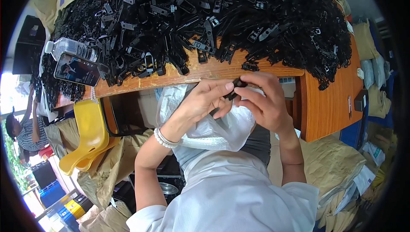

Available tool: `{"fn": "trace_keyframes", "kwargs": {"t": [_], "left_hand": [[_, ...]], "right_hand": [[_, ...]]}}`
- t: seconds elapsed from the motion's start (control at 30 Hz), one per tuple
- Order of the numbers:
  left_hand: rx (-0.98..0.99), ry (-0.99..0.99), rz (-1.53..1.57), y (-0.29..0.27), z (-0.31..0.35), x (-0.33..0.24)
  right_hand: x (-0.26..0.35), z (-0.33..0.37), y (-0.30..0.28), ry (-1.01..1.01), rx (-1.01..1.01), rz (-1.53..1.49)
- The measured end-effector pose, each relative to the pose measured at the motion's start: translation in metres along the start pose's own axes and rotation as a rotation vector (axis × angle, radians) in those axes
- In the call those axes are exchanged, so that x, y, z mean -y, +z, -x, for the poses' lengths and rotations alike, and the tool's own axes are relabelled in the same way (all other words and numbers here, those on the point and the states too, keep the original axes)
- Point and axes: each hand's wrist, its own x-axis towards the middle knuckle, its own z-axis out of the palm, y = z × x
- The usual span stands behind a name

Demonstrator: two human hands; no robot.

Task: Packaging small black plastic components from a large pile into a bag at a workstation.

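Both hands meet just below the table edge (273, 70). Left hand (205, 99) and right hand (262, 101) are pinched together on one black plastic clip (237, 84), apparently mid-assembly. Next move likely needs firm fingertip pressure, over the white bag (222, 129).

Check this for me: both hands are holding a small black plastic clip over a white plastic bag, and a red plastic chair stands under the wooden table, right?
Not quite: the plastic chair is yellow, not red, as the head view shows. The rest holds: left hand and right hand hold a small black plastic clip over the white plastic bag, below the wooden table.
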Motion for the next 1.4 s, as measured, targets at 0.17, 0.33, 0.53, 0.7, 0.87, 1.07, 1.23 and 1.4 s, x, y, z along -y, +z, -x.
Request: {"fn": "trace_keyframes", "kwargs": {"t": [0.17,0.33,0.53,0.7,0.87,1.07,1.23,1.4], "left_hand": [[0.059,-0.156,-0.110,0.003,0.005,-0.015],[-0.563,0.671,-1.871,-0.004,-0.014,-0.040],[-0.472,0.613,-2.269,-0.015,-0.028,-0.051],[-0.352,0.683,-2.344,-0.026,-0.034,-0.053],[-0.207,0.693,-2.372,-0.028,-0.032,-0.058],[-0.375,0.848,-1.985,-0.023,-0.021,-0.060],[-0.569,0.708,-1.607,-0.022,-0.012,-0.047],[-0.720,0.772,-1.267,-0.021,0.000,-0.031]], "right_hand": [[-0.013,0.013,0.001,0.223,-0.022,-0.460],[-0.013,0.027,0.010,0.470,-0.302,-0.743],[-0.004,0.033,0.035,0.902,-0.405,-1.080],[-0.002,0.027,0.052,0.793,-0.326,-0.972],[-0.001,0.018,0.057,0.963,-0.156,-0.898],[-0.005,0.017,0.064,0.988,-0.165,-0.882],[-0.004,0.016,0.065,0.992,-0.174,-0.869],[-0.005,0.020,0.069,0.972,-0.196,-0.891]]}}
